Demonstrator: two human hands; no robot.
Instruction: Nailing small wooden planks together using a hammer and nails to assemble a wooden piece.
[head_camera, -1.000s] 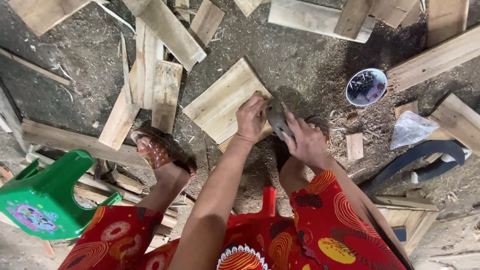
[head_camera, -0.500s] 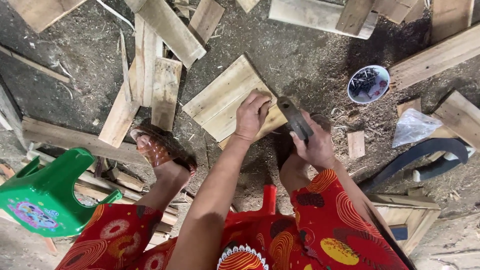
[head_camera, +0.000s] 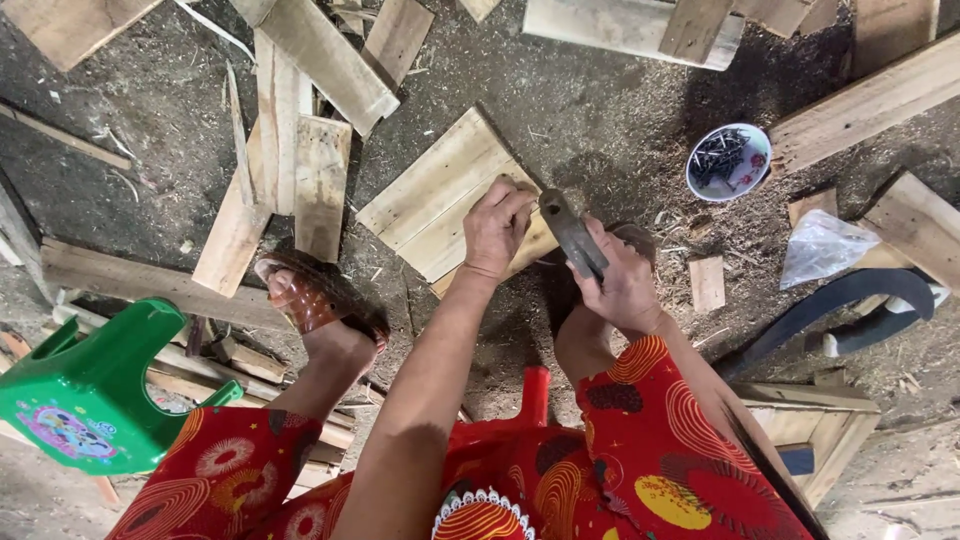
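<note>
Seen from above on a sawdust-strewn dirt floor (head_camera: 620, 90); small wooden panel (head_camera: 440, 195) of joined slats lay flat there, taken here as the landmark. Left hand (head_camera: 497, 228) rested on the near right corner of the panel, fingers bent and pressed together on the wood, seemingly steadying something small there, too hidden to tell what. Right hand (head_camera: 622, 283), just right of the panel, was wrapped tight round a hammer (head_camera: 572, 232), head raised and angled over that same corner.

Judged stiff, light and dry, the panel: rough-sawn, not slippery, likely to splinter along the slat edges; best held by pressing down flat near the corner being worked, fingers kept off the strike line. Judged top-heavy, the hammer: gripped short, close to the head, for control rather than force.

Right of the panel and further off, a white bowl (head_camera: 730, 160) of dark nails; beyond that, a crumpled clear plastic bag (head_camera: 825, 245). Left of the panel, loose planks (head_camera: 320, 185) scattered and overlapping; below these, a sandalled foot (head_camera: 310, 300); far lower left, a green plastic stool (head_camera: 95, 385). Nearest the camera, red patterned clothing (head_camera: 640, 470).
</note>
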